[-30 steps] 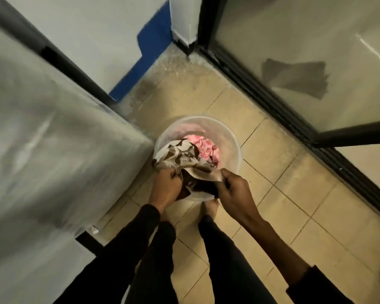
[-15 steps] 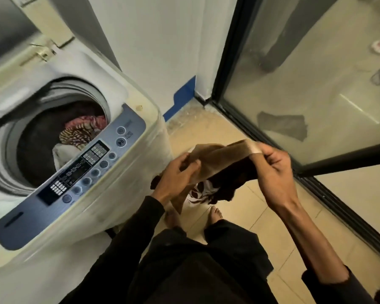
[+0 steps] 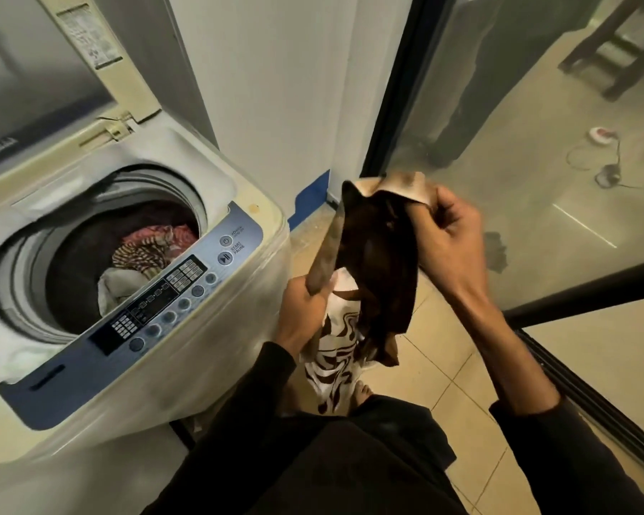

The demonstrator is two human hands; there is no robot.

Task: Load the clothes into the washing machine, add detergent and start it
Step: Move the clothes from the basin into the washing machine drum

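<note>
We hold a brown-and-cream swirl-patterned cloth garment (image 3: pixel 372 276) up between our two hands, in the air above the beige tiled floor (image 3: pixel 443 366). Our right hand (image 3: pixel 450 228) is the higher one, its fingers curled and pinching the garment's pale top edge. Our left hand (image 3: pixel 302 310), lower and nearer our body, grips a folded side edge of the same garment in a closed fist. The cloth hangs open between the two grips, its dark inner side facing us, and its patterned lower part trails down below the left hand towards our bare foot (image 3: pixel 361 392).

To the left of our left hand stands the cream top-loading washing machine (image 3: pixel 209 351), its lid (image 3: pixel 45 68) raised upright. Inside the round drum (image 3: pixel 101 254) lie clothes already loaded (image 3: pixel 149 250): a red and striped piece, a pale one and something dark beneath. The grey-blue control panel with round buttons (image 3: pixel 157 310) runs along the machine's edge nearest that hand.

To the right of our right hand is a black-framed glass door (image 3: pixel 536 180).
</note>
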